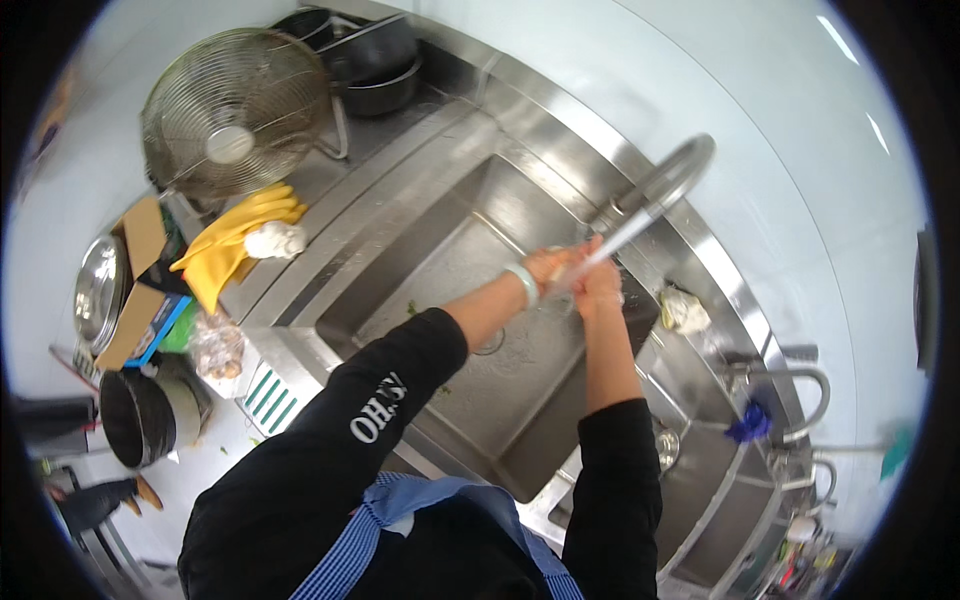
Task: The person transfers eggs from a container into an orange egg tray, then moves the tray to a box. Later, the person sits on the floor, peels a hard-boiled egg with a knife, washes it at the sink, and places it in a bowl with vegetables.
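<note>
My left hand [553,264], with a pale bangle [523,284] on its wrist, meets my right hand [598,283] above the stainless steel sink basin [465,277]. A stream of water [616,241] falls on both from the curved faucet [686,166]. The fingers are blurred and close together. A small yellowish patch shows between them, but whether it is a held thing I cannot tell. Below the hands, the wet basin floor has a round drain [491,342] and a few green scraps [411,307].
Left of the sink are a metal fan [232,112], yellow rubber gloves [240,225], a white crumpled cloth [276,240] and an open cardboard box [142,300]. Dark pans [371,60] stand behind. A whitish cloth [682,310] lies on the right ledge, near more faucets [814,390] and basins [694,472].
</note>
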Motion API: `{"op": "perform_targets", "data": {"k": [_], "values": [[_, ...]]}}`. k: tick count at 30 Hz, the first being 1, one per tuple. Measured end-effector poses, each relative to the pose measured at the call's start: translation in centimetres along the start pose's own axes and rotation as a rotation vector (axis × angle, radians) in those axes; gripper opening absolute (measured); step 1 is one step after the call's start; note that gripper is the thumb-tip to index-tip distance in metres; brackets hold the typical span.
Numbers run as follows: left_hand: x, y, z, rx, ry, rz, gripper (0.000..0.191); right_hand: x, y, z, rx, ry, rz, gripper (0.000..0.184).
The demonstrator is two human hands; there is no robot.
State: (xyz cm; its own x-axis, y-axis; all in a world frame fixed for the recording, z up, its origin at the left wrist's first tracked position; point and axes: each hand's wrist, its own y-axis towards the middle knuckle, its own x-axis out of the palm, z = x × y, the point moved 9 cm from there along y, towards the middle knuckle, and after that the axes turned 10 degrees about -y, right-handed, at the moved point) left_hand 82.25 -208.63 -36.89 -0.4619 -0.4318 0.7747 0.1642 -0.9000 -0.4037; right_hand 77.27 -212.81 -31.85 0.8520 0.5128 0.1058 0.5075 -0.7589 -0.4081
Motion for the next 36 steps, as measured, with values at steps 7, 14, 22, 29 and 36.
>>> {"op": "perform_targets", "data": {"k": [7, 14, 22, 29, 36], "values": [[-0.9, -0.5, -0.1, -0.029, 0.108, 0.097, 0.032, -0.2, -0.4, -0.2, -0.098, -0.360, 0.139, 0.025], [-0.7, -1.2, -0.3, -0.023, -0.072, 0.078, 0.039, 0.5, -0.9, -0.3, 0.029, 0.386, -0.083, 0.019], [-2.4, 1.2, -1.8, -0.115, -0.069, -0.035, 0.036, 0.5, -1.7, 0.5, 0.148, 0.256, -0.125, 0.022], [-1.5, -2.2, -0.6, -0.064, 0.013, 0.107, 0.035, 3.4, -2.6, -0.7, -0.027, 0.173, -0.312, 0.033], [-0.6, -2.8, 2.5, -0.062, -0.144, -0.194, 0.040, 3.4, -2.9, -1.5, 0.075, 0.293, -0.308, 0.037]]}}
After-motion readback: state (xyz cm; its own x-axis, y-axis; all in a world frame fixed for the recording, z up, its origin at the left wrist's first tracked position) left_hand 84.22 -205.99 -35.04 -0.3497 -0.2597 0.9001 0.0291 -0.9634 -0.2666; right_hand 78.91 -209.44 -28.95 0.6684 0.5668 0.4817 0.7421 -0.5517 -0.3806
